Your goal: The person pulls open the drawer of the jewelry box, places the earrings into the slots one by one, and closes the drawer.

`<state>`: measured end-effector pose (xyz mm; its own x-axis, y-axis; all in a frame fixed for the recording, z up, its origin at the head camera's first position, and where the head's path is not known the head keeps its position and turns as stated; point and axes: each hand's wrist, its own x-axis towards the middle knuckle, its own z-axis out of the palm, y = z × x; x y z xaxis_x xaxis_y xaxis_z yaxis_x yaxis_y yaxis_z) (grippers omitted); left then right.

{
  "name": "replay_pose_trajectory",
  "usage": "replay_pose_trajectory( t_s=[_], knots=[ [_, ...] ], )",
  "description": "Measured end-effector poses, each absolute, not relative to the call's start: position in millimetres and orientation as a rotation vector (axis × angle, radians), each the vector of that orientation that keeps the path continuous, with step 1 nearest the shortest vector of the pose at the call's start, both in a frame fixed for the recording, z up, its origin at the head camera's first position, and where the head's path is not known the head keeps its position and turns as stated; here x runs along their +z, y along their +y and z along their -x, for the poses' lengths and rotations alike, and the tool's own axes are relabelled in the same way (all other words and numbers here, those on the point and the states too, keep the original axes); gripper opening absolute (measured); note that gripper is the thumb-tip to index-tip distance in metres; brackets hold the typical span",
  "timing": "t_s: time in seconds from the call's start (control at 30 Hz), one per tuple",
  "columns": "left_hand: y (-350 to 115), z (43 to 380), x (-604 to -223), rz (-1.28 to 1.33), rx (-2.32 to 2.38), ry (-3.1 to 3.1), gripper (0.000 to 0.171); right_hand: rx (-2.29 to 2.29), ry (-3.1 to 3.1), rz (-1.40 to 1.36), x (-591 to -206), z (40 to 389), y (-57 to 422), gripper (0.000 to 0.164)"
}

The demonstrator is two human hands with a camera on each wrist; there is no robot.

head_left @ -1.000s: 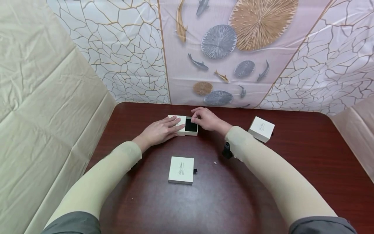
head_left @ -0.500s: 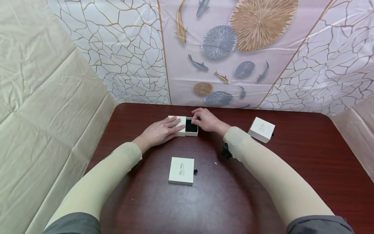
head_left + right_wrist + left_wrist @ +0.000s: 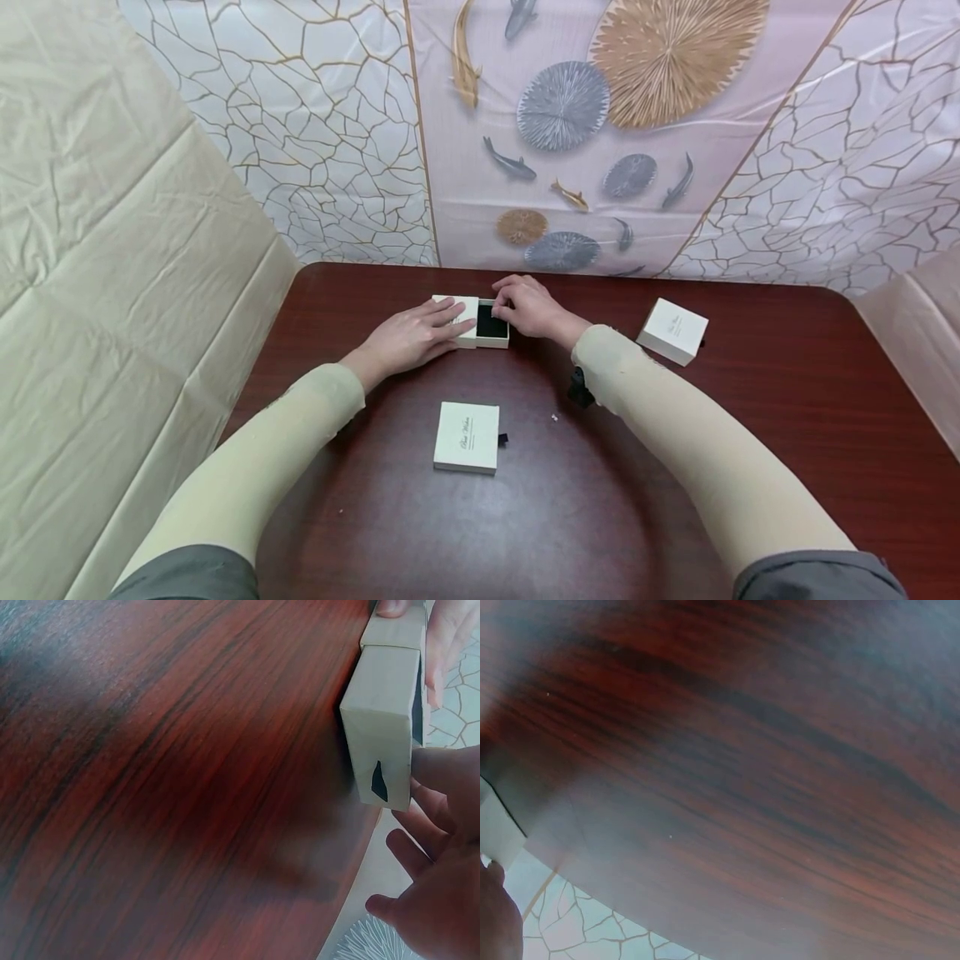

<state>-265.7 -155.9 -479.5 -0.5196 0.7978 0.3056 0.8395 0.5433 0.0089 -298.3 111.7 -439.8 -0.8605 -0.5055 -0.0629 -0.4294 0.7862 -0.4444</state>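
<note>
At the far side of the table, a white slide-out box lies with its drawer (image 3: 492,342) pulled partly out of its sleeve (image 3: 470,308), showing a black inside. My left hand (image 3: 408,335) rests on the sleeve, fingers spread straight across the top and thumb along the near side. Over the drawer's right end is my right hand (image 3: 527,307), with thumb and forefinger tips reaching down into the black inside. In the right wrist view, the drawer's side hides those tips, so I cannot tell whether they pinch anything. A black pull tab (image 3: 379,784) shows on the drawer's end.
A flat white box (image 3: 467,437) with printed lettering and a black tab lies nearer me. Another white box (image 3: 673,332) stands to the right, beyond the right sleeve. Between them lies a tiny pale piece (image 3: 554,417). Patterned cloth (image 3: 360,167) hangs behind the table (image 3: 780,400).
</note>
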Motion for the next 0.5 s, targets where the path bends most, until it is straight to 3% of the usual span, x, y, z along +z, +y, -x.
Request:
replay_pose_trajectory(
  t_s=[0.5],
  knots=[
    [-156.3,265.8,-480.1,1.373,-0.216,-2.510,0.049,-0.548,2.905,0.780,-440.8,296.9,110.0,0.013]
  ],
)
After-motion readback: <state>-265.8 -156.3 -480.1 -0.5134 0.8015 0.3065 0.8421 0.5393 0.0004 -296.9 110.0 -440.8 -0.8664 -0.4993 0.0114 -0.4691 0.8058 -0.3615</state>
